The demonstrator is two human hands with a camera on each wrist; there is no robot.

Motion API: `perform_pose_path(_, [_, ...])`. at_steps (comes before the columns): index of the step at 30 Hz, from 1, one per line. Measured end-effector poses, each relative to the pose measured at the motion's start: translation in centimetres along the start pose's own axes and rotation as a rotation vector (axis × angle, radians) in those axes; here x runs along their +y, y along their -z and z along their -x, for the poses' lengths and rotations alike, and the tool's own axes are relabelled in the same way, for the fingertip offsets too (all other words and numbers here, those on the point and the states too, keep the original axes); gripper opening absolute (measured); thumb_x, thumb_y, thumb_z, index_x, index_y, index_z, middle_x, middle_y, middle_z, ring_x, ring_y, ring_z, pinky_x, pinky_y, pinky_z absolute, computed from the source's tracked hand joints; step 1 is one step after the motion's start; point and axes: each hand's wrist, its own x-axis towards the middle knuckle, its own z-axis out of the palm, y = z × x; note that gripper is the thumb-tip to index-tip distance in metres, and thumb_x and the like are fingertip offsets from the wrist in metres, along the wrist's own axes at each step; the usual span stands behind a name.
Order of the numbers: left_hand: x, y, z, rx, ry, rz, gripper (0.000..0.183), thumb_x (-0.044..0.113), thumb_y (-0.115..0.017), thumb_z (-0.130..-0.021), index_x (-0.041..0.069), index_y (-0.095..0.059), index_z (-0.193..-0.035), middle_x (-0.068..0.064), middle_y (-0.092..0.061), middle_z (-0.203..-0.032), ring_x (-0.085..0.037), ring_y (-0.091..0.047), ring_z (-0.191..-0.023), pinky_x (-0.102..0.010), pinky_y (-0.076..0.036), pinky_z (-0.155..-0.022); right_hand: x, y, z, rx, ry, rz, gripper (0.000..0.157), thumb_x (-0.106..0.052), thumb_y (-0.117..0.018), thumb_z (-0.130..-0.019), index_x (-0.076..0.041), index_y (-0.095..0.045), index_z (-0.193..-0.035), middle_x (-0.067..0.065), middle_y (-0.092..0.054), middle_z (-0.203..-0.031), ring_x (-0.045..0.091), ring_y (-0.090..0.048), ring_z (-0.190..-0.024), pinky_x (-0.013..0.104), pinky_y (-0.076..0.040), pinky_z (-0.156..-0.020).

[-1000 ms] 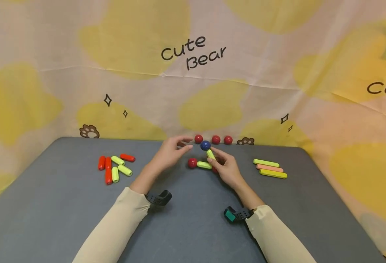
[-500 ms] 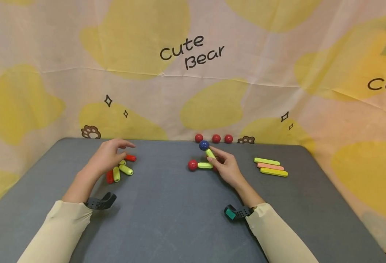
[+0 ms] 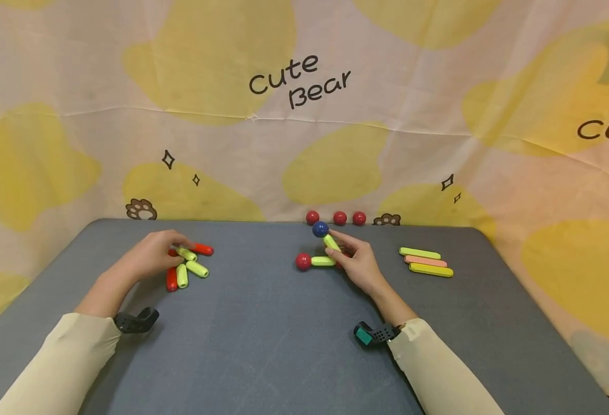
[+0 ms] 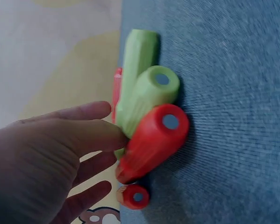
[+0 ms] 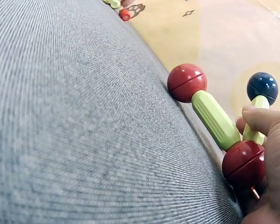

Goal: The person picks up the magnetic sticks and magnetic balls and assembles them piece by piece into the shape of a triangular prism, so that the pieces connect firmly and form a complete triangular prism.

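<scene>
My left hand [image 3: 154, 252] is over the pile at the left, its fingers loosely spread beside the rods. In the left wrist view its thumb is close to a green rod [image 4: 151, 93] and a red rod [image 4: 154, 137]; whether it touches them I cannot tell. With thumb and fingers, my right hand [image 3: 357, 264] pinches an upright-tilted green rod [image 5: 253, 133] topped by a blue ball [image 5: 262, 87]. That rod meets a red ball [image 5: 245, 164] at its base. From this ball another green rod [image 5: 215, 120] runs to a second red ball [image 5: 187, 83].
Along the back edge of the grey table [image 3: 263, 346] sit loose red balls [image 3: 340, 218]. Longer sticks, including a pink stick [image 3: 426, 261] and a yellow stick [image 3: 431, 270], lie side by side at the right. A patterned cloth [image 3: 205, 144] hangs behind the table.
My left hand has swung left from beside the blue ball to the pile of rods and lowered there. The right hand has stayed almost still, holding the green rod throughout.
</scene>
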Motion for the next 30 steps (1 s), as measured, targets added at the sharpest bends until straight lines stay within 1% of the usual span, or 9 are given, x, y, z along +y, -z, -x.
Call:
perform_pose_path(3, [-0.2,-0.3,-0.4,0.001,-0.025,-0.020,0.024,0.001,-0.072,-0.086,0.005,-0.077,-0.109,-0.017,-0.074,-0.111,-0.033,-0.066,-0.101,-0.050,-0.054,-0.084,-0.5,0.0,0.1,-0.002,-0.011,-0.004,0.046,-0.018,-0.072,-0.095,-0.012,-0.062,-0.139,0.018,-0.073,-0.118,0.010,-0.063,-0.087,0.019,-0.046,-0.069])
perform_pose_path(7, [-0.4,-0.5,-1.0,0.010,-0.041,-0.040,0.018,0.005,-0.075,-0.086,0.005,-0.078,-0.104,-0.012,-0.075,-0.102,-0.030,-0.068,-0.095,-0.053,-0.055,-0.085,-0.5,0.1,0.1,0.000,-0.028,-0.001,0.045,-0.018,-0.072,-0.095,-0.012,-0.063,-0.138,0.017,-0.073,-0.119,0.012,-0.062,-0.085,0.020,-0.046,-0.067])
perform_pose_path(10, [-0.5,-0.8,-1.4,0.012,-0.038,-0.050,0.016,0.009,-0.076,-0.087,0.007,-0.078,-0.104,-0.011,-0.076,-0.101,-0.029,-0.068,-0.094,-0.053,-0.055,-0.084,0.1,0.0,0.0,0.006,-0.025,-0.006,0.044,-0.020,-0.073,-0.094,-0.015,-0.065,-0.137,0.014,-0.074,-0.118,0.010,-0.062,-0.084,0.020,-0.046,-0.067])
perform_pose_path(15, [-0.6,-0.8,-1.7,0.012,-0.005,-0.053,0.015,0.017,-0.075,-0.090,0.009,-0.076,-0.103,-0.008,-0.076,-0.097,-0.027,-0.068,-0.092,-0.053,-0.054,-0.084,0.1,-0.1,0.0,0.008,-0.023,-0.011,0.044,-0.019,-0.073,-0.094,-0.014,-0.065,-0.137,0.014,-0.074,-0.120,0.012,-0.063,-0.086,0.019,-0.047,-0.068])
perform_pose_path(19, [0.1,-0.3,-1.5,0.053,0.042,-0.019,0.019,0.022,-0.072,-0.094,0.010,-0.074,-0.108,-0.011,-0.075,-0.101,-0.030,-0.068,-0.097,-0.054,-0.052,-0.087,0.0,-0.2,0.1,0.005,-0.025,-0.014,0.043,-0.019,-0.073,-0.094,-0.014,-0.065,-0.137,0.013,-0.073,-0.121,0.014,-0.063,-0.089,0.019,-0.047,-0.069])
perform_pose_path(22, [1.8,-0.2,-1.6,0.104,0.061,0.050,0.024,0.024,-0.068,-0.097,0.007,-0.071,-0.115,-0.017,-0.073,-0.109,-0.036,-0.068,-0.104,-0.056,-0.053,-0.090,0.0,-0.1,0.1,0.006,-0.020,-0.016,0.043,-0.018,-0.073,-0.094,-0.013,-0.066,-0.136,0.014,-0.073,-0.121,0.012,-0.063,-0.088,0.019,-0.048,-0.069])
perform_pose_path(25, [4.4,-0.6,-2.3,0.151,0.068,0.169,0.029,0.026,-0.066,-0.099,0.005,-0.067,-0.120,-0.019,-0.072,-0.116,-0.037,-0.068,-0.109,-0.055,-0.055,-0.091,0.0,-0.1,0.1,0.015,-0.018,-0.022,0.042,-0.017,-0.074,-0.093,-0.011,-0.067,-0.134,0.014,-0.074,-0.119,0.008,-0.064,-0.087,0.018,-0.048,-0.068])
perform_pose_path(28, [7.4,-1.7,-3.4,0.197,0.059,0.309,0.032,0.027,-0.065,-0.100,0.005,-0.066,-0.123,-0.017,-0.071,-0.117,-0.034,-0.069,-0.107,-0.050,-0.058,-0.088,-0.1,-0.1,0.0,0.017,-0.021,-0.026,0.042,-0.015,-0.074,-0.093,-0.009,-0.067,-0.133,0.016,-0.074,-0.118,0.005,-0.065,-0.087,0.017,-0.050,-0.069])
perform_pose_path(30, [9.5,-2.8,-4.3,0.220,0.049,0.427,0.033,0.025,-0.067,-0.099,0.004,-0.066,-0.125,-0.017,-0.072,-0.117,-0.032,-0.070,-0.103,-0.047,-0.059,-0.086,-0.1,-0.1,0.0,0.016,-0.025,-0.026,0.042,-0.015,-0.075,-0.092,-0.008,-0.067,-0.133,0.017,-0.074,-0.118,0.004,-0.066,-0.088,0.017,-0.051,-0.072])
